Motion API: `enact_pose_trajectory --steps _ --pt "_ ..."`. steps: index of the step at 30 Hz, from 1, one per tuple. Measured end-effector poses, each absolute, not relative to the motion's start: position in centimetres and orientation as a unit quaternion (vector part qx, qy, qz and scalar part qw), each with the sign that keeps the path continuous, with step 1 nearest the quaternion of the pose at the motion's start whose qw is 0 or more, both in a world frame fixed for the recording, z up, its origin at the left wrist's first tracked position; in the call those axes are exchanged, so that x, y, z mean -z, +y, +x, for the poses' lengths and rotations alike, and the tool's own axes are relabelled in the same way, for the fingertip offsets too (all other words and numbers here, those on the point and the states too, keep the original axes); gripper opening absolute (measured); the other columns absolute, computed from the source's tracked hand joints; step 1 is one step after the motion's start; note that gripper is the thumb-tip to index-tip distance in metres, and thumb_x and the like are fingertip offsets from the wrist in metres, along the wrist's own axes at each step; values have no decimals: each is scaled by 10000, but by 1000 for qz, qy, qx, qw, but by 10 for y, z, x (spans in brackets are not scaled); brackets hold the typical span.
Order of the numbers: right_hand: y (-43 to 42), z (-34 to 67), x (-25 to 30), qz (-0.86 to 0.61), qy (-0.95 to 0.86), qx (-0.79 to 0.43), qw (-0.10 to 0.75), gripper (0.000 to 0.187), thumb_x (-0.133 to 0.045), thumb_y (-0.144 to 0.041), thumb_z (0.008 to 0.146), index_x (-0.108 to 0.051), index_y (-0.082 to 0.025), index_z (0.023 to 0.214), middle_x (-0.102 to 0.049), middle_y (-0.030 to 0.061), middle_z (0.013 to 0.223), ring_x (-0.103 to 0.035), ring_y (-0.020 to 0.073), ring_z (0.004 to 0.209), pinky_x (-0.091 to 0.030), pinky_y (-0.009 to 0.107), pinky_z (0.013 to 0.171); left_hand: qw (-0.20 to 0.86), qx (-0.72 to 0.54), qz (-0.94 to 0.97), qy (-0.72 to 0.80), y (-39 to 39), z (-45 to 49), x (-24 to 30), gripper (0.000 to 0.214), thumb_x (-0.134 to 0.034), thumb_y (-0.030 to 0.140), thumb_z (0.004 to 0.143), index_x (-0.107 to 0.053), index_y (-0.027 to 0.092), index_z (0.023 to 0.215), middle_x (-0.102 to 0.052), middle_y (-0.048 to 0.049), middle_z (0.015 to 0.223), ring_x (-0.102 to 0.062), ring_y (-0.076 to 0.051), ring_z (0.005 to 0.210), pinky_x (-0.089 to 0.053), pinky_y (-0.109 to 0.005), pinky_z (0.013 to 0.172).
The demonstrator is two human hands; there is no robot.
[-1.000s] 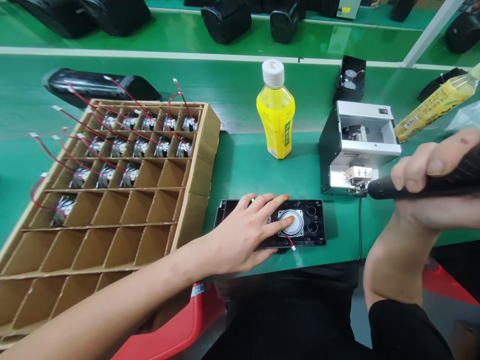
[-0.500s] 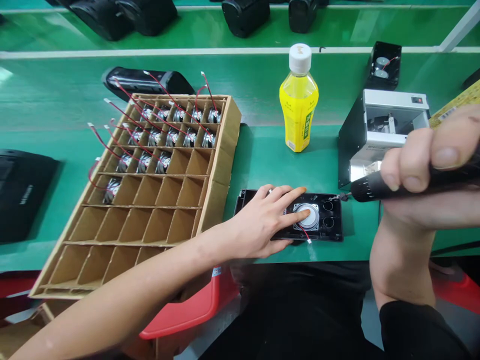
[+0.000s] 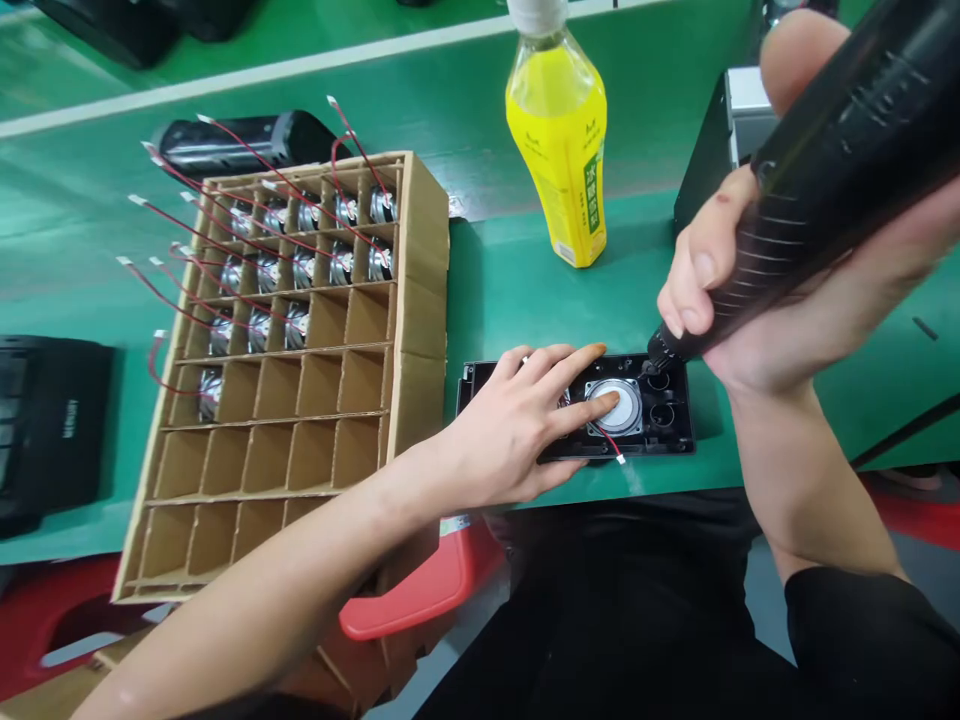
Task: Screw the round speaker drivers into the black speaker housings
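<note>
Right hand (image 3: 712, 270) down, gripping electric screwdriver (image 3: 847, 170), bit at housing hole (image 3: 660, 381); left fingers (image 3: 570, 366) spread on speaker (image 3: 615, 406).

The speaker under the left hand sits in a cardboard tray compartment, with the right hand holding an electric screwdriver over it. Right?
No: the head view shows the speaker under the left hand in a black housing on the bench, beside the cardboard tray; the right hand holds the electric screwdriver over it.

Electric screwdriver (image 3: 847, 150) now at speaker panel (image 3: 671, 435)
</note>
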State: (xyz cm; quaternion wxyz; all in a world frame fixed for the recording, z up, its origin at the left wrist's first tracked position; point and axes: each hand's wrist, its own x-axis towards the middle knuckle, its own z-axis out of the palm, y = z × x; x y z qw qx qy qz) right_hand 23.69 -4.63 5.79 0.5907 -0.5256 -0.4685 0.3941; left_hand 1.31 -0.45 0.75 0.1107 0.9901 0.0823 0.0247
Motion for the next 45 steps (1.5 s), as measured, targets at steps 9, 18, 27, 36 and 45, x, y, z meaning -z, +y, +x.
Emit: enact_pose_trajectory --steps 9,18,27,36,45 --pt "-39 226 -41 -444 -474 -368 666 1025 69 -974 862 -477 -150 591 -454 64 607 -438 56 507 -353 180 416 105 -25 991 84 -4 13 -8 556 -653 424 968 -572 205 1473 -370 -262 1663 -477 -442 1387 -427 -619 1053" --pt "-47 237 -47 -397 -480 -437 649 796 -467 -935 866 -610 -153 822 -510 27 693 -518 127 594 -448 302 470 99 -45 992 71 -5 13 -8 553 -656 424 970 -579 170 1456 -392 -291 1628 -501 -451 1342 -456 -615 1007" --pt "-47 226 -31 -318 -499 -463 660 793 -543 -887 877 -446 -150 1154 -504 -59 645 -457 84 437 -345 241 397 102 -42 992 67 -3 14 -4 557 -630 437 981 -579 169 1466 -401 -296 1603 -493 -471 1352 -452 -635 1010" --pt "-51 224 -22 -272 -498 -510 646 772 -586 -846 840 -482 -145 1146 -543 -69 682 -459 28 465 -372 152 457 94 -57 991 73 -3 13 0 553 -602 443 977 -589 191 1470 -420 -262 1589 -476 -451 1359 -453 -611 976" --pt "-51 218 -20 -250 -523 -445 683 627 -488 -755 980 -513 -141 1100 -546 -44 712 -477 22 484 -381 133 448 95 -46 992 75 -8 12 -8 557 -646 382 969 -592 166 1480 -416 -293 1584 -474 -474 1361 -453 -650 1001"
